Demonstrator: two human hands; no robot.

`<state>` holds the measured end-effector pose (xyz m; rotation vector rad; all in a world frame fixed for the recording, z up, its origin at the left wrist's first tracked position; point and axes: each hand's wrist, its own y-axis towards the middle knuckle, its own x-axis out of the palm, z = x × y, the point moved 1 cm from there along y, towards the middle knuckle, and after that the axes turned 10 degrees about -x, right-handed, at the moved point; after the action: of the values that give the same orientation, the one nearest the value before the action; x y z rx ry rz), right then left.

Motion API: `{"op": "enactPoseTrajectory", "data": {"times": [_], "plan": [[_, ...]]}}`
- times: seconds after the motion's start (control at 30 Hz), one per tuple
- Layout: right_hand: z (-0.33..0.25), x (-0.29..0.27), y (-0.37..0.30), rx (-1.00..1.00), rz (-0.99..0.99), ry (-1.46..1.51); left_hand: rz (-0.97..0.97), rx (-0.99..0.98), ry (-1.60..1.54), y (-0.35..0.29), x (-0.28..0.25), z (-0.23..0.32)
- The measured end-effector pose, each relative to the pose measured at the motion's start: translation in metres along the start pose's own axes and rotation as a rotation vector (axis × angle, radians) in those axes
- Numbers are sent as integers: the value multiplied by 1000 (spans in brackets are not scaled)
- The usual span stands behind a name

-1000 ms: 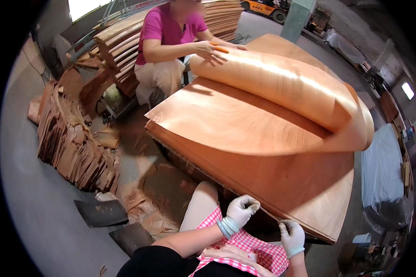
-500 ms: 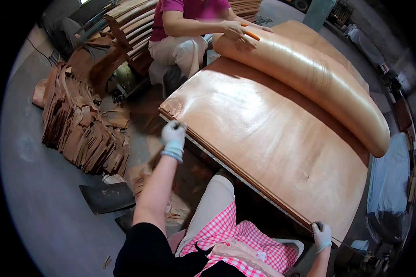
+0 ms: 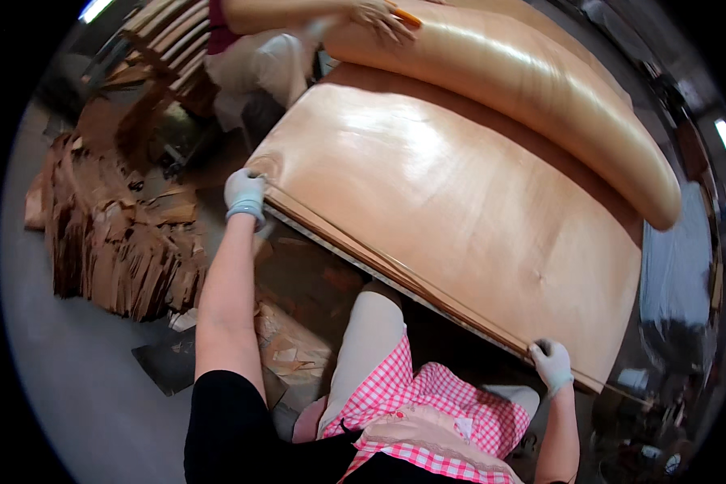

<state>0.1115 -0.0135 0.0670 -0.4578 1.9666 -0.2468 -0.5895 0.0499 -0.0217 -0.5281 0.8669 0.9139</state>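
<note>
A broad veneer sheet (image 3: pixel 460 218) lies on top of a flat stack (image 3: pixel 395 278) across the middle of the scene. The gloved left hand (image 3: pixel 244 194) clenches its near-left corner, and the gloved right hand (image 3: pixel 552 365) grips its near-right edge. Along the far side a rolled sheet (image 3: pixel 532 89) rests on the stack, with another person's hand (image 3: pixel 375 14) laid on its left end. To the left, a heap of torn veneer scraps (image 3: pixel 113 234) covers the grey floor (image 3: pixel 64 379). A pink checked apron (image 3: pixel 427 407) hangs near, just under the stack's edge.
</note>
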Motion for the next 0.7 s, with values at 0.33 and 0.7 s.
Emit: {"op": "enactPoseTrajectory", "data": {"times": [0.33, 0.7], "plan": [[48, -13, 11, 177, -113, -52, 7, 43, -132, 59, 13, -67], [67, 3, 18, 268, -125, -48, 494, 153, 252, -76, 2, 62]]}}
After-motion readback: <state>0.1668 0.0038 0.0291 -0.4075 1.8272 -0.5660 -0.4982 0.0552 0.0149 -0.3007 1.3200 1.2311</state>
